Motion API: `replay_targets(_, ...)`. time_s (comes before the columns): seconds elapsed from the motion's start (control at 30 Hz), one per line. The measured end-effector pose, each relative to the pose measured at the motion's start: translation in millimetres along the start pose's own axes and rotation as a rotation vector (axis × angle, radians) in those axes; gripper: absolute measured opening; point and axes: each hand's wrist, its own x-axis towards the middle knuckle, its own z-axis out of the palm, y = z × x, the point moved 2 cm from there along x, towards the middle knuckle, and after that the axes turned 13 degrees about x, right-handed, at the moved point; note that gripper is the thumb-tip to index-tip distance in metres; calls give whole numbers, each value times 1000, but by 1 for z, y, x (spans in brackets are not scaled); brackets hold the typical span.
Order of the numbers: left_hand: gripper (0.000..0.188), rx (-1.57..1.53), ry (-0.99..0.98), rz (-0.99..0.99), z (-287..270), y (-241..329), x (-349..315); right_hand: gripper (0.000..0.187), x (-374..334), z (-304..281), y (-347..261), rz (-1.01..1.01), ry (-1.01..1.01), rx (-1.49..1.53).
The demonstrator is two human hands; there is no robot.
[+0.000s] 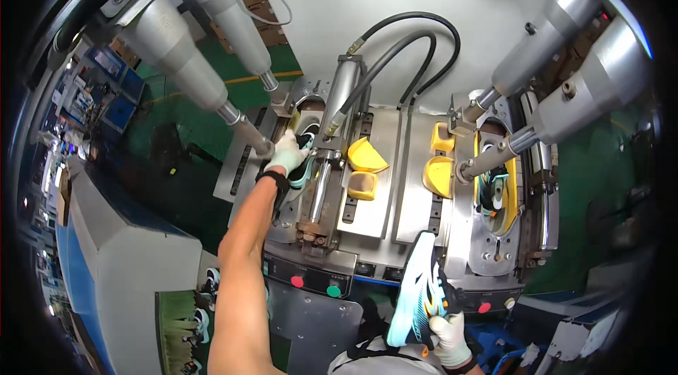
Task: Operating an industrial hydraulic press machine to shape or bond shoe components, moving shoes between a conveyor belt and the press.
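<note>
My left hand [288, 154], in a white glove with a dark wristband, reaches into the left station of a press. Its fingers are closed on a black and pale-blue sneaker [302, 171] lying there, part of which the hand covers. Close to my body, my right hand [450, 340], also gloved, grips a light-blue sneaker [417, 294] with black and orange parts. That shoe is held toe up, outside the machine. Another dark and teal sneaker [492, 188] sits in the yellow-lined right station [514, 195].
Yellow pads [367, 156] stand on the metal plates between the stations. Thick cylinders [180, 50] slant down on both sides, and black hoses [424, 18] loop behind. Red and green buttons [333, 292] line the front panel. A green-lined rack [176, 332] with several shoes stands lower left.
</note>
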Motion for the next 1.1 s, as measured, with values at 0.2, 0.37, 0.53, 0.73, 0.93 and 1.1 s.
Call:
replay_targets(0.2,55,-52,80,49,-81,-14,-53,57,22,29,5,62,-130,-59)
replay_targets(0.37,53,-331,446,167,-129,-65,-202,55,46,107,18,95,-291,-19)
replay_targets(0.53,45,-608,482,18,-84,-124,-376,29,170,229,93,251,-495,-8)
replay_targets(0.73,50,-665,242,-444,68,-157,-531,12,366,265,191,-319,-137,-640)
replay_targets(0.93,59,-644,100,-790,205,-154,-607,31,482,231,189,-1037,-62,-1365)
replay_targets(1.1,62,-367,275,-835,247,-125,-685,25,438,276,272,-628,-144,-1480)
